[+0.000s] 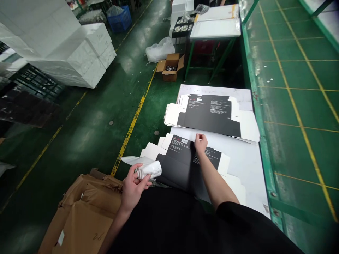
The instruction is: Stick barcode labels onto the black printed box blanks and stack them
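Observation:
My left hand (136, 181) is closed around a white roll of labels (150, 169), with a loose strip trailing off to the left. Over the nearer flat black-and-white box sheet (176, 160), my right hand (201, 142) is held with fingers pinched together; whatever they may hold is too small to make out. A white barcode label (184, 141) shows on that sheet, left of my right hand. Farther back on the white table (251, 167) lies a stack of similar flat box sheets (208, 113), also with a small white label near its upper left.
Brown cardboard (82, 218) is at the lower left, beside me. An open carton (170, 74) and a plastic bag (160, 50) sit on the floor ahead. A green rail (261, 141) borders the table's right side.

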A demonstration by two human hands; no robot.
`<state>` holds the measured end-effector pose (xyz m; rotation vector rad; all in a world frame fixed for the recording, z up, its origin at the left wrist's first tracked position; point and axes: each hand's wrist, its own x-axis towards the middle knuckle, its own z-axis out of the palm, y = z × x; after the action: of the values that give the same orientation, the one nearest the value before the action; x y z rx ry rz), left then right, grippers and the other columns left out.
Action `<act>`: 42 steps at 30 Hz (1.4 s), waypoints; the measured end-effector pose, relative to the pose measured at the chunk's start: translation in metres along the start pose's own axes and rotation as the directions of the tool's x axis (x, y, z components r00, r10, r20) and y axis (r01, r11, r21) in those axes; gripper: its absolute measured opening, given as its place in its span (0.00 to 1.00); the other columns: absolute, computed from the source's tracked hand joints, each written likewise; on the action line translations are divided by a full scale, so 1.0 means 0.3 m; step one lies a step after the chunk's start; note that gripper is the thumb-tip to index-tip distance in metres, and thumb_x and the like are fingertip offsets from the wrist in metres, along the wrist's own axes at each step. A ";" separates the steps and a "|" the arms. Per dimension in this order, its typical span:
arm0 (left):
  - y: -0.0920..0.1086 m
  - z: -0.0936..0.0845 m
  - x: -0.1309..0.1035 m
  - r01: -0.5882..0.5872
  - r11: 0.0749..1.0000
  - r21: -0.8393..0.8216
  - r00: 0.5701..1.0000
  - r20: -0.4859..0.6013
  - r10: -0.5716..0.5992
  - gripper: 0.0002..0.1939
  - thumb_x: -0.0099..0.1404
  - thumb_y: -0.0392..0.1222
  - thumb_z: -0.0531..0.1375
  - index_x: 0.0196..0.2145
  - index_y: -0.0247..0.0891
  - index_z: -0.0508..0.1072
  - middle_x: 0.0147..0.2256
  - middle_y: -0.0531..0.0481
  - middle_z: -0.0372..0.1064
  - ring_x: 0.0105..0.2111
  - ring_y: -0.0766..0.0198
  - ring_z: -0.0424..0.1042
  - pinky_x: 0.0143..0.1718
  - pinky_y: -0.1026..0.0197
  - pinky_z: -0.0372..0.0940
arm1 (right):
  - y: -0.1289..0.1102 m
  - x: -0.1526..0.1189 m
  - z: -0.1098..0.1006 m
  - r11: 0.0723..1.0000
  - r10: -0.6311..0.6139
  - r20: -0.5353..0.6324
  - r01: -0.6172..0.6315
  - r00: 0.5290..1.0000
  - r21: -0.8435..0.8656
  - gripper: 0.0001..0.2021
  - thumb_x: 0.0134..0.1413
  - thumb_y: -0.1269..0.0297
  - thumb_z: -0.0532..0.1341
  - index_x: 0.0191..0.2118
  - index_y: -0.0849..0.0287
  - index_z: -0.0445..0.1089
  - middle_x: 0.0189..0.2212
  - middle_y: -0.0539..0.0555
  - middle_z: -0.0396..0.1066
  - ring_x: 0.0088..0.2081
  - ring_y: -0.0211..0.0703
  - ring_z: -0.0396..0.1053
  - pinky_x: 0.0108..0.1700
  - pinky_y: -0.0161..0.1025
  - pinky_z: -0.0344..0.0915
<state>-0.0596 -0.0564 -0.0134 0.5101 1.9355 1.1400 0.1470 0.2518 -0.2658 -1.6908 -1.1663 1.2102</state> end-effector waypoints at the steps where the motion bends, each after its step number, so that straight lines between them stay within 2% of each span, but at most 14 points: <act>1: 0.001 0.001 0.001 0.005 1.000 0.001 1.000 0.006 -0.005 0.35 0.57 0.56 0.70 0.56 0.38 0.64 0.42 0.41 0.80 0.30 0.52 0.83 0.26 0.60 0.77 | 0.005 -0.006 -0.024 0.998 -0.043 0.040 0.045 0.998 -0.049 0.19 0.52 0.46 0.65 0.39 0.58 0.70 0.44 0.60 0.73 0.55 0.55 0.67 0.58 0.51 0.65; 4: 0.006 0.009 0.003 0.006 1.000 -0.001 1.000 -0.006 -0.006 0.35 0.57 0.56 0.69 0.55 0.38 0.65 0.41 0.42 0.81 0.30 0.52 0.83 0.26 0.60 0.76 | 0.021 -0.024 -0.089 0.900 -0.146 0.322 0.261 0.936 -0.350 0.23 0.37 0.52 0.76 0.39 0.57 0.73 0.47 0.61 0.73 0.56 0.61 0.65 0.60 0.51 0.61; 8: 0.011 0.028 0.015 -0.005 1.000 -0.020 1.000 -0.017 0.004 0.33 0.57 0.56 0.69 0.55 0.39 0.66 0.39 0.44 0.81 0.30 0.53 0.82 0.26 0.61 0.76 | 0.023 -0.032 -0.129 0.524 -0.138 0.593 0.567 0.793 -0.636 0.23 0.48 0.51 0.72 0.46 0.58 0.72 0.49 0.64 0.72 0.52 0.61 0.67 0.52 0.49 0.64; 14: 0.014 0.062 0.027 -0.003 0.999 -0.050 1.000 -0.020 0.002 0.35 0.55 0.58 0.70 0.54 0.40 0.66 0.38 0.44 0.81 0.29 0.52 0.82 0.26 0.60 0.75 | -0.066 0.025 -0.114 0.417 -0.190 0.597 0.615 0.779 -0.669 0.18 0.52 0.52 0.70 0.43 0.56 0.69 0.44 0.59 0.74 0.50 0.57 0.69 0.56 0.50 0.60; 18: 0.012 0.063 0.000 0.006 0.998 -0.057 0.995 -0.094 -0.011 0.36 0.53 0.61 0.70 0.53 0.40 0.67 0.36 0.47 0.81 0.28 0.53 0.81 0.25 0.61 0.74 | -0.253 0.204 -0.101 0.370 -0.218 0.617 0.649 0.756 -0.665 0.19 0.50 0.55 0.71 0.44 0.56 0.69 0.44 0.58 0.74 0.50 0.55 0.69 0.58 0.52 0.59; 21: 0.006 0.054 -0.020 0.024 0.999 -0.045 0.994 -0.107 -0.029 0.37 0.52 0.61 0.70 0.54 0.40 0.67 0.36 0.46 0.81 0.28 0.54 0.81 0.25 0.62 0.74 | -0.435 0.383 -0.081 0.341 -0.295 0.560 0.633 0.774 -0.695 0.23 0.54 0.59 0.68 0.53 0.58 0.66 0.58 0.67 0.66 0.63 0.65 0.57 0.65 0.66 0.45; 24: 0.002 0.055 -0.031 0.035 0.999 -0.037 0.991 -0.126 -0.039 0.38 0.51 0.61 0.71 0.53 0.39 0.67 0.37 0.45 0.81 0.27 0.54 0.81 0.24 0.61 0.74 | -0.535 0.491 -0.037 0.294 -0.522 0.346 0.545 0.780 -0.785 0.32 0.56 0.65 0.64 0.65 0.64 0.56 0.69 0.73 0.47 0.71 0.67 0.39 0.67 0.72 0.31; 26: 0.002 0.063 -0.035 0.036 0.999 -0.036 0.990 -0.139 -0.041 0.39 0.51 0.62 0.71 0.53 0.39 0.67 0.37 0.44 0.81 0.26 0.53 0.81 0.24 0.61 0.74 | -0.512 0.486 0.000 0.309 -0.568 0.239 0.474 0.787 -0.824 0.33 0.59 0.64 0.61 0.67 0.67 0.52 0.71 0.75 0.42 0.72 0.67 0.35 0.67 0.72 0.31; 27: 0.003 0.068 -0.036 0.033 0.999 -0.036 0.989 -0.140 -0.038 0.38 0.51 0.62 0.70 0.53 0.40 0.67 0.37 0.44 0.81 0.26 0.53 0.81 0.24 0.60 0.74 | -0.472 0.463 0.018 0.331 -0.512 0.238 0.445 0.825 -0.832 0.33 0.61 0.61 0.59 0.68 0.68 0.52 0.71 0.75 0.41 0.72 0.67 0.36 0.67 0.72 0.32; 30: 0.005 0.084 -0.039 0.021 0.999 -0.030 0.991 -0.130 -0.025 0.38 0.51 0.63 0.70 0.53 0.40 0.67 0.37 0.46 0.80 0.26 0.54 0.81 0.23 0.61 0.73 | -0.280 0.363 0.052 0.383 -0.090 0.356 0.363 0.930 -0.850 0.37 0.63 0.45 0.57 0.70 0.61 0.52 0.73 0.72 0.38 0.72 0.71 0.36 0.65 0.75 0.40; 32: 0.007 0.092 -0.041 0.017 1.000 -0.025 0.992 -0.123 -0.020 0.38 0.52 0.63 0.70 0.53 0.40 0.67 0.35 0.47 0.80 0.26 0.54 0.80 0.23 0.61 0.72 | -0.156 0.310 0.054 0.376 0.059 0.397 0.348 0.916 -0.859 0.42 0.63 0.38 0.53 0.74 0.56 0.44 0.74 0.68 0.30 0.73 0.70 0.29 0.64 0.77 0.42; 34: 0.008 0.096 -0.045 0.009 1.000 -0.026 0.992 -0.123 -0.012 0.38 0.51 0.63 0.70 0.53 0.40 0.67 0.34 0.48 0.80 0.25 0.55 0.80 0.22 0.62 0.72 | -0.082 0.288 0.046 0.365 0.072 0.385 0.334 0.920 -0.869 0.44 0.63 0.35 0.49 0.75 0.55 0.38 0.75 0.66 0.24 0.74 0.69 0.25 0.64 0.78 0.41; 37: 0.009 0.096 -0.053 -0.008 0.999 -0.033 0.994 -0.113 0.004 0.37 0.52 0.61 0.70 0.53 0.40 0.67 0.34 0.48 0.80 0.25 0.56 0.80 0.22 0.63 0.71 | -0.075 0.305 0.025 0.372 0.095 0.347 0.290 0.933 -0.882 0.46 0.63 0.34 0.47 0.75 0.57 0.35 0.75 0.67 0.22 0.74 0.70 0.25 0.63 0.79 0.41; 42: 0.014 0.073 -0.071 0.013 0.998 -0.065 1.000 -0.028 -0.015 0.35 0.56 0.56 0.69 0.55 0.38 0.65 0.38 0.44 0.80 0.28 0.56 0.82 0.25 0.64 0.73 | -0.164 0.349 -0.011 0.394 0.135 0.338 0.262 0.932 -0.881 0.44 0.62 0.38 0.54 0.74 0.59 0.41 0.75 0.68 0.27 0.74 0.71 0.28 0.64 0.80 0.39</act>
<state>-0.0295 -0.0572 -0.0062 0.4474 1.9169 1.2029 0.1528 0.3664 -0.2495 -2.1773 -2.4674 0.8186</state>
